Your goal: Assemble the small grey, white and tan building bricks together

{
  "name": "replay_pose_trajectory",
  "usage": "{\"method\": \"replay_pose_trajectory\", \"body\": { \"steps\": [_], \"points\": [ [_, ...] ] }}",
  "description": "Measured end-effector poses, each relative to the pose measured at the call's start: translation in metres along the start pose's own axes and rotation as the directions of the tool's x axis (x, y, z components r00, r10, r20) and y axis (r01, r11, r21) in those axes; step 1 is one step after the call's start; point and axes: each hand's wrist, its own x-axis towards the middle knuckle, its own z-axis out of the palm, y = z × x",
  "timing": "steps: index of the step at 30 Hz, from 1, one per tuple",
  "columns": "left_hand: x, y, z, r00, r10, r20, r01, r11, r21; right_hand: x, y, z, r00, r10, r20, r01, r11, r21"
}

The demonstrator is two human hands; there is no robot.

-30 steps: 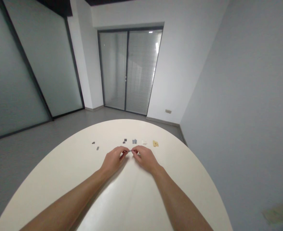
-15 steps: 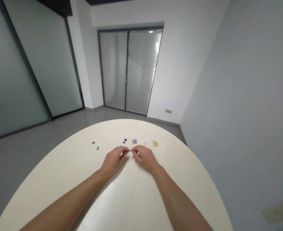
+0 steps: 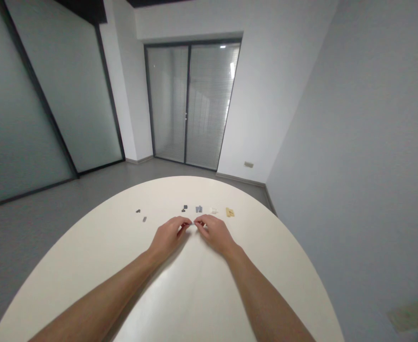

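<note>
Hands and small parts on a round white worktop (image 3: 169,304), head view. Beyond the hands, near the far edge, four groups of parts formed a row: from left to right, the black parts (image 3: 185,207), the blue-grey parts (image 3: 199,209), the white parts (image 3: 213,211) and the yellow parts (image 3: 229,212). The white parts lay just past the knuckles of the right hand (image 3: 216,233). Well to the left of the row were a dark part (image 3: 138,211) and, nearer the person, a grey block (image 3: 144,219), the two apart from each other. Behind the worktop stood a glazed door (image 3: 189,104), with frosted panels (image 3: 55,85) to its left.

The small grey piece (image 3: 192,223) was held between the two hands, in front of the black and blue-grey parts. The grip of the left hand (image 3: 168,236) pinched its left end, that of the right hand its right end; the fingertips covered both. The visible sliver ran roughly crosswise, from hand to hand; its full long axis and the way it pointed could not be told.
</note>
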Motion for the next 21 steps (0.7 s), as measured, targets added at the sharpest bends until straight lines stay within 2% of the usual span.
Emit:
{"method": "replay_pose_trajectory", "body": {
  "steps": [9,18,21],
  "points": [
    [0.0003,-0.0028,0.001,0.999,-0.015,0.03,0.015,1.0,0.002,-0.0003,-0.0014,-0.0008,1.0,-0.009,-0.008,0.009,1.0,0.002],
    [0.0024,-0.0006,-0.002,1.0,-0.012,0.011,0.012,1.0,-0.023,-0.0003,-0.0012,0.001,1.0,-0.009,-0.014,0.009,1.0,-0.014],
    [0.0068,0.003,-0.0044,0.998,-0.043,0.051,0.045,0.998,-0.038,-0.0008,-0.0007,0.0018,1.0,0.0,-0.03,0.0,1.0,-0.012]
  ]
}}
